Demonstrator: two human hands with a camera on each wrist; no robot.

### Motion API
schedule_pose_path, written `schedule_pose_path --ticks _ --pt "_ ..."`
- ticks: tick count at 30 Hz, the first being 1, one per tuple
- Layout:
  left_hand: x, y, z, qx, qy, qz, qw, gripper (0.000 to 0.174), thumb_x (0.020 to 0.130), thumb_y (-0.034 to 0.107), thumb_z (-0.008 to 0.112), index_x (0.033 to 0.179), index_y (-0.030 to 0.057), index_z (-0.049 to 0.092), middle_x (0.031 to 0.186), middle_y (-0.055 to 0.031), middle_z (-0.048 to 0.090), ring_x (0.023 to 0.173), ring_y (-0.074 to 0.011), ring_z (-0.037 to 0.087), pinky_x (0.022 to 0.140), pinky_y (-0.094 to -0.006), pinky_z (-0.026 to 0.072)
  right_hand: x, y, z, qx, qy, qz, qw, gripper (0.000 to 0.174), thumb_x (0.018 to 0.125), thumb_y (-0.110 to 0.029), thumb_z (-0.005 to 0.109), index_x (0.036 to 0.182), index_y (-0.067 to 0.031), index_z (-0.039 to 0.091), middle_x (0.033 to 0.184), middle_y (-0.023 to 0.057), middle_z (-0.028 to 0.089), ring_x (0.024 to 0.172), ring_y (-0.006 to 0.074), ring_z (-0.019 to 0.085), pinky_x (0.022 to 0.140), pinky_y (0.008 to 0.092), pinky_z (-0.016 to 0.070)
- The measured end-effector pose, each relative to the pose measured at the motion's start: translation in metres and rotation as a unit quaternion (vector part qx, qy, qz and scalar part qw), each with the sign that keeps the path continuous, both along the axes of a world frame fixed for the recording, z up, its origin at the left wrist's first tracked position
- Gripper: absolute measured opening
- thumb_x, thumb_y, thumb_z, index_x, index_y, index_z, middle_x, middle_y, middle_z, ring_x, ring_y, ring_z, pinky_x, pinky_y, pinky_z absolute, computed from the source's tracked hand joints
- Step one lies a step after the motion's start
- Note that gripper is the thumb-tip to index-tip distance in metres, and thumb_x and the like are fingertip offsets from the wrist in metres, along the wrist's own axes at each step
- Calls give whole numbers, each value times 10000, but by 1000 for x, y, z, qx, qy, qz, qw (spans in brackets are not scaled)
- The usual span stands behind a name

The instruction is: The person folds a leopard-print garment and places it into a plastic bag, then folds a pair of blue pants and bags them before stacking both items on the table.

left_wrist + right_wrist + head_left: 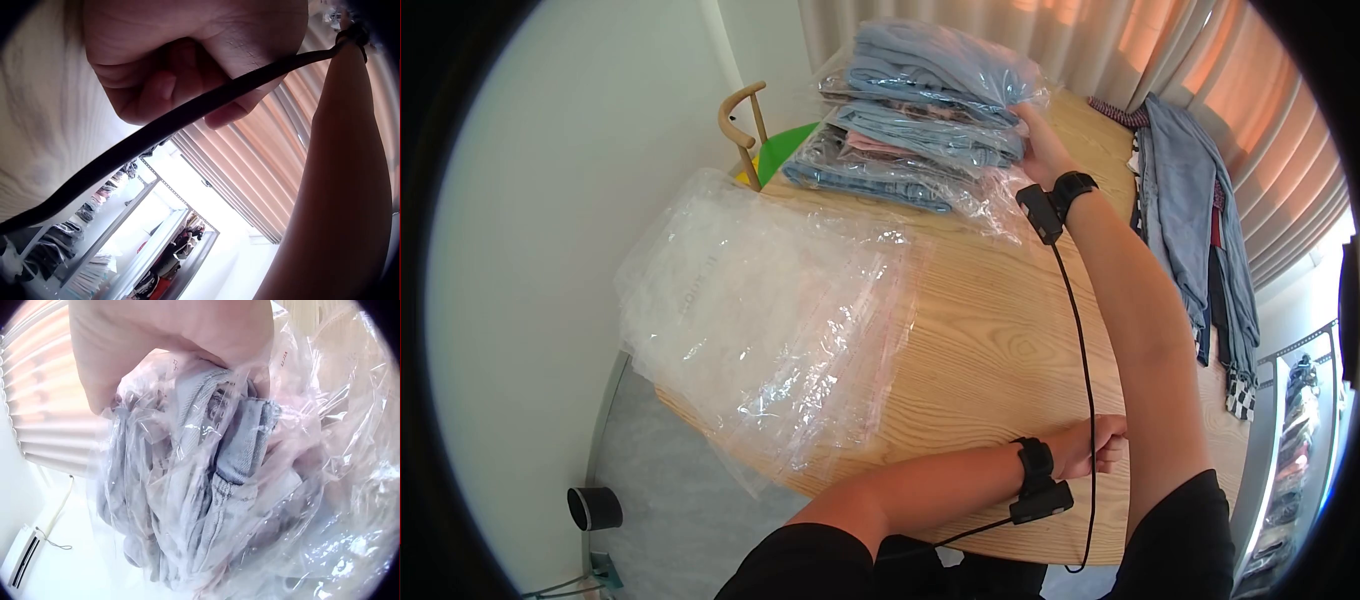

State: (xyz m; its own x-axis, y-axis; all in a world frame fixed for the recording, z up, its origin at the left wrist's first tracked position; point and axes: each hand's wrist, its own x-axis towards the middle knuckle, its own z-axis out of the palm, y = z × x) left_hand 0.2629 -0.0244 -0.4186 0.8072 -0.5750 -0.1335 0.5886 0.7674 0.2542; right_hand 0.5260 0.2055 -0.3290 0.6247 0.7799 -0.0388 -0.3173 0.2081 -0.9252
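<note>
A stack of folded denim garments in clear plastic bags point(880, 150) stands at the far side of the wooden table. My right hand point(1043, 145) grips the right end of the topmost bagged jeans point(940, 62). In the right wrist view, the thumb and fingers of that hand point(175, 331) pinch the plastic around light blue denim point(194, 431). Close to the near edge, my left hand point(1090, 447) rests idle on the table. Its fingers are loosely curled around nothing, as the left wrist view of the hand point(194, 56) also shows.
Flat clear plastic bags point(760, 310) lie spread on the left of the table point(1000, 330), overhanging its edge. Loose trousers point(1180, 200) drape at the right. A chair point(745, 125) stands behind, and a black cable point(1085, 350) runs from my right wrist.
</note>
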Motion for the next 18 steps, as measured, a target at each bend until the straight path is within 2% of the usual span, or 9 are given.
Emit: schedule_pose_path --ticks 2,4,10,12,13,15,18 --pt "1 -2 -2 2 4 -1 1000 320 960 219 451 653 181 368 513 71 230 446 -73 182 460 -248 216 -4 5 4 9 5 -3 1000 408 817 -229 647 1146 -27 516 1044 126 579 904 248 599 794 391 499" --pt "0 -4 -2 8 2 14 1000 336 940 243 494 653 195 327 513 86 233 426 -57 168 425 -251 173 -8 12 4 17 10 -7 1000 403 818 -223 648 1143 -24 517 1038 129 579 892 249 598 796 391 498" --pt "-4 3 13 79 44 1 996 328 953 263 483 652 192 373 521 88 252 438 -54 189 442 -240 203 -12 32 15 97 30 20 995 429 825 -216 648 1159 7 498 1069 143 580 951 249 585 889 376 469" --pt "-3 1 11 76 46 -1 996 326 954 271 485 656 192 381 523 88 254 442 -53 193 445 -240 208 -11 37 17 46 -3 6 999 442 860 -279 616 1211 -42 491 1132 127 576 1012 240 569 873 378 463" --pt "-3 2 11 73 45 -1 996 323 955 279 487 659 191 389 526 88 255 445 -53 198 449 -241 213 -8 36 18 47 -2 6 999 442 860 -279 616 1211 -42 491 1132 127 576 1012 240 569 873 378 463" --pt "-3 4 12 67 50 -5 997 309 944 258 490 660 191 389 525 87 252 444 -54 195 448 -243 214 -2 33 19 -9 -27 78 997 446 865 -279 629 1210 -30 496 1114 119 583 1013 226 564 870 350 463" --pt "-1 3 7 41 41 -10 998 288 916 209 493 656 191 372 525 84 245 444 -59 190 447 -248 213 3 32 22 -64 -32 66 995 498 842 -343 663 1210 -49 501 1083 98 602 1020 214 565 879 375 461"
